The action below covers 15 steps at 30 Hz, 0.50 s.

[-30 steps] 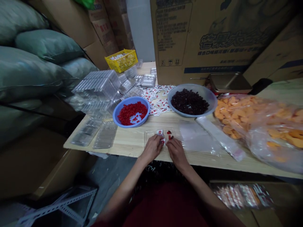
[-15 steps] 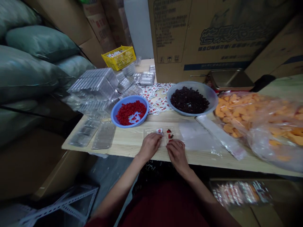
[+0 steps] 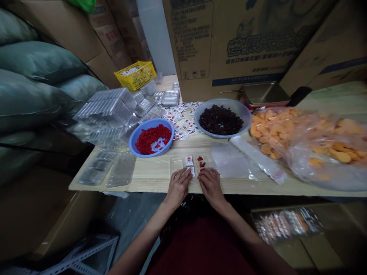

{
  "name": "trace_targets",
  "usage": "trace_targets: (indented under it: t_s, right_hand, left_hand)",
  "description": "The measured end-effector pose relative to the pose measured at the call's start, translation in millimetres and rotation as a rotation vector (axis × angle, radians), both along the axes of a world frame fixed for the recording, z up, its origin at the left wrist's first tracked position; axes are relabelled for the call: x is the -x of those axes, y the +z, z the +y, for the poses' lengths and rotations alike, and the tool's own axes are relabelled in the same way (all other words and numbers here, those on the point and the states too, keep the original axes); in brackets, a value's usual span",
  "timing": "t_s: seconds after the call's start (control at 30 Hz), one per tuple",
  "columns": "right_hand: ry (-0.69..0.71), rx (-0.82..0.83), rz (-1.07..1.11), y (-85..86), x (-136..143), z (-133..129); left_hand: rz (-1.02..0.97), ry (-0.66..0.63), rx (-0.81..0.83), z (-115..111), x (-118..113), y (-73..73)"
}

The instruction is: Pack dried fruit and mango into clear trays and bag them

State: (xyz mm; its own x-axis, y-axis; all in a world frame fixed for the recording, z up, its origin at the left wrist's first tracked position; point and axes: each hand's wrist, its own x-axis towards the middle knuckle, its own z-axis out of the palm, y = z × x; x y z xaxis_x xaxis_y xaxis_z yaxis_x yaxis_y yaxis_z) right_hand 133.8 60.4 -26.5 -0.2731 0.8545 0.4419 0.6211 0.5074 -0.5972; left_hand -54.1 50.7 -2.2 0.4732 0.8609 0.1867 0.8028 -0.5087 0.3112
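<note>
Bowl [image 3: 132,143] of red pieces, one, sits behind-left of the single clear tray [image 3: 176,163], whose long axis runs left-right, the left hand [image 3: 179,186], narrowly spread, touching the nearer of its two sachets [image 3: 189,160], the right hand [image 3: 210,184] curled at its near-right edge, grip unclear.

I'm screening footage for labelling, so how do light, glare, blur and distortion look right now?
Head view: dim, with deep shadow below the table; head view: pale glints on the tray stack and plastic bag; head view: sacks at the left edge look soft and stretched, while left hand and right hand appear clearer.
</note>
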Motion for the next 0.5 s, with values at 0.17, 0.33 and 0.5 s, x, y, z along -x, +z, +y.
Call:
trace_targets:
  t_s: [0.17, 0.33, 0.5]
  right_hand:
    - [-0.118, -0.053, 0.037, 41.3, -27.9, -9.0]
    - [-0.614, -0.224, 0.109, 117.5, -179.2, -2.4]
    - [-0.996, 0.382, -0.355, 116.6, -348.5, 47.1]
  left_hand:
    - [-0.105, 0.028, -0.115, -5.1, 4.1, 7.4]
    - [-0.284, 0.236, -0.273, 12.0, 15.3, 20.8]
    - [-0.367, 0.395, -0.298, 22.4, 6.7, 44.9]
